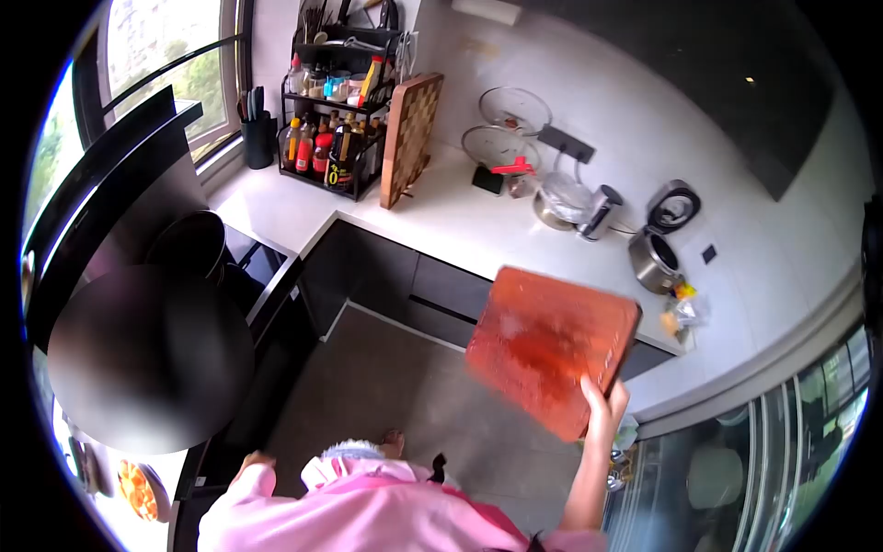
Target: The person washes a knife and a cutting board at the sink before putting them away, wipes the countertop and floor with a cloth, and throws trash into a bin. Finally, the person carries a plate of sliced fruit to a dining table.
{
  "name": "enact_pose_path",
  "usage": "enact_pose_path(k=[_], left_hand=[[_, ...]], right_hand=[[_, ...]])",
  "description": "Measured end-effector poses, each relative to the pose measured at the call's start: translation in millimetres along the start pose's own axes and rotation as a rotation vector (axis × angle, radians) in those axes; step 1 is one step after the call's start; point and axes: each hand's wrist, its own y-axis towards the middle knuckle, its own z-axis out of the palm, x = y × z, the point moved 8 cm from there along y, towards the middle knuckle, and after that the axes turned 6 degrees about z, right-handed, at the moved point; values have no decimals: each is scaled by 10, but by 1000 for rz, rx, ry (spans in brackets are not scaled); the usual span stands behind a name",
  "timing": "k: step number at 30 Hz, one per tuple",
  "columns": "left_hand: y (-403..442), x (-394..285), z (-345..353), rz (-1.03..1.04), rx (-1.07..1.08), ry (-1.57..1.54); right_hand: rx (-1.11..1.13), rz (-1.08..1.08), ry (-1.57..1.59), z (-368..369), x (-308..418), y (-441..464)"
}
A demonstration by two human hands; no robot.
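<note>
A red chopping board (552, 345) is held, tilted, by the right hand (607, 409) above the floor (395, 368), well out from the wall. Its lower right edge is gripped, with the thumb laid on the face and the other fingers mostly hidden behind; the face is marked by a darker red patch. The left hand (253, 458) is held low by the dark cabinets; whether its fingers are spread or curled, or anything is grasped, cannot be told.

Near the left corner of the bench (460, 230), a checkered board (411, 138) is stood upright beside a rack (354, 191) filled with bottles (322, 152). Towards the bench's right end, a cooker (655, 262) is left with its lid (674, 207) raised, and a plastic bag (692, 310) is placed near the corner.
</note>
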Motion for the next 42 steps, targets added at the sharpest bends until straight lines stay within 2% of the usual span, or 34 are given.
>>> enact_pose_path(k=[1, 3, 4, 5, 7, 9, 10, 11, 13, 14, 15, 16, 17, 20, 24, 28, 32, 33, 34, 35, 36, 37, 38, 39, 40, 42], left_hand=[[258, 138, -100, -111, -62, -217], [698, 206, -438, -263, -231, -889], [898, 128, -670, -250, -290, -1083], [400, -624, -1636, -226, -479, -1040], [622, -967, -2107, -14, -575, -1186], [729, -1204, -2321, 2, -646, -1225], [810, -1251, -2309, 1, -703, -1232], [802, -1331, -2289, -64, -770, -1198], [794, -1236, -1819, -293, -812, -1028], [1004, -751, -923, -243, -904, -679], [801, -957, -746, -652, -704, -732], [653, -1335, -629, -822, -615, -550], [568, -1641, -487, -882, -496, -606], [435, -2460, -274, -929, -267, -999], [421, -3071, -571, -998, -214, -1315], [398, -3196, -872, -1096, -279, -1655], [438, -3006, -1122, -1141, -360, -1963], [438, -2967, -1185, -1153, -365, -1951], [448, -2855, -1317, -1173, -396, -1764], [441, -2818, -1484, -1189, -413, -1578], [465, -2876, -1661, -1178, -388, -1516], [503, -3119, -1973, -1187, -384, -1515], [553, -3409, -2522, -1081, -430, -1402], [617, -3609, -2965, -975, -471, -1284], [677, -3684, -3112, -1003, -421, -1230], [736, -3700, -3115, -987, -435, -1260]], right_hand=[[83, 46, -85, 230, -13, 415], [240, -233, -249, 836, 260, 1210], [332, -280, -264, 1094, 196, 1608], [426, -300, -344, 1391, 178, 2023], [600, -404, -370, 2056, 158, 2848], [705, -478, -467, 2733, 101, 3561], [721, -572, -533, 3070, 14, 3937], [748, -493, -567, 3382, -139, 4295], [762, -425, -694, 3904, -328, 4936], [787, -382, -727, 4096, -344, 5167], [802, -386, -716, 4308, -419, 5454], [760, -414, -762, 4502, -555, 5780], [718, -447, -811, 4671, -619, 6029], [767, -409, -797, 5125, -558, 6599], [854, -407, -795, 5797, -665, 7423], [963, -398, -934, 6493, -869, 7845], [1027, -381, -1046, 7037, -1043, 7974], [1102, -390, -1090, 7105, -1062, 7987], [1177, -400, -1135, 7141, -1062, 7994], [1216, -308, -1115, 7116, -1098, 8069], [1272, -303, -1030, 7190, -1232, 8116], [1327, -306, -943, 7276, -1337, 8131], [1334, -302, -938, 7311, -1361, 8101], [1356, -477, -911, 7372, -1281, 7981], [1366, -656, -879, 7421, -1178, 7873], [1395, -694, -947, 7438, -1075, 7716]])
